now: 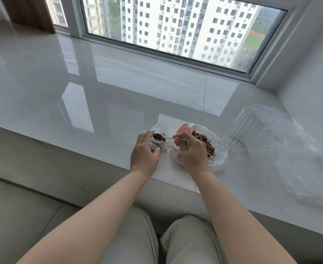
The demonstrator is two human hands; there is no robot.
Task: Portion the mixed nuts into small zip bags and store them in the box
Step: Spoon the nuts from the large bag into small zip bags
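Observation:
My left hand (144, 152) grips a small clear zip bag (161, 140) with its mouth held open; dark nuts lie inside it. My right hand (190, 152) pinches the handle of a white plastic spoon (166, 138), and the spoon's bowl is over the small bag's opening. Just right of my right hand sits a large clear plastic bag (216, 149) full of brown mixed nuts (206, 142), with a pink-red printed part at its near left side. A clear plastic box (250, 128) lies tilted on the sill to the right.
Everything rests on a glossy white windowsill (99, 92) below a large window. Loose clear plastic bags (305, 161) are spread at the far right, near the wall corner. The sill's front edge runs diagonally above my knees.

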